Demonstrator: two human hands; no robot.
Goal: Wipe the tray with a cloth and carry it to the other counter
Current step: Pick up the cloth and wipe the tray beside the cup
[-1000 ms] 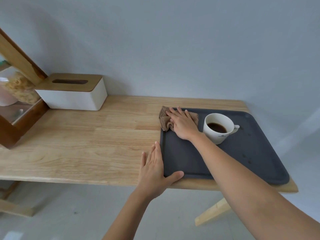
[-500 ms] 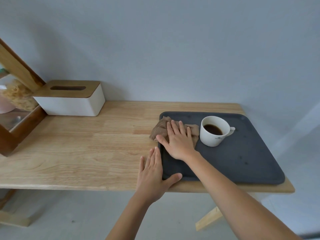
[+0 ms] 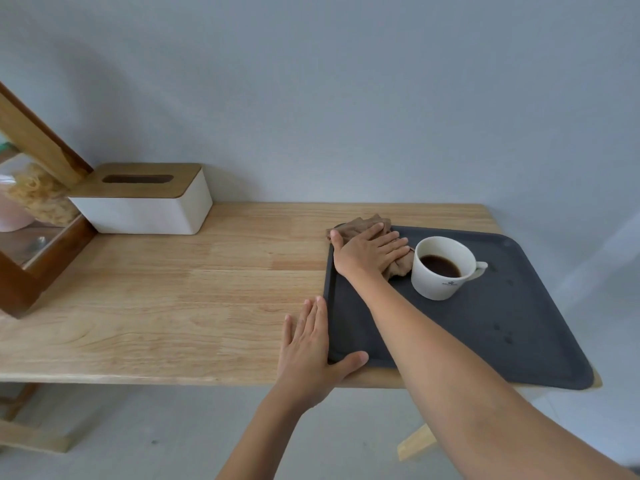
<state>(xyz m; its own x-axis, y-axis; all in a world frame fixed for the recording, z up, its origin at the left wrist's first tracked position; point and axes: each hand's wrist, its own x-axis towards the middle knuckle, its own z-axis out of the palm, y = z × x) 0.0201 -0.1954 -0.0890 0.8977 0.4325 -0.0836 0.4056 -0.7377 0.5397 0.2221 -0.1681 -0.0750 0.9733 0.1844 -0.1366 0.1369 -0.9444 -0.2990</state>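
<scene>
A dark grey tray (image 3: 485,334) lies on the right end of the wooden table (image 3: 173,299). My right hand (image 3: 367,252) presses flat on a crumpled brown cloth (image 3: 363,225) at the tray's far left corner, fingers pointing right toward a white cup of coffee (image 3: 440,266) that stands on the tray. My left hand (image 3: 310,348) rests flat on the table against the tray's near left edge, with its thumb on the tray rim. A few dark spots show on the tray's right part.
A white tissue box with a wooden lid (image 3: 145,199) stands at the back left. A wooden-framed shelf (image 3: 34,216) with a jar of noodles sits at the far left. The wall runs right behind the table. The tray's near right corner overhangs the table edge.
My right hand slid the cloth toward me along the tray's left side, then back to the far left corner, and turned its fingers toward the cup. My left hand stayed at the tray edge.
</scene>
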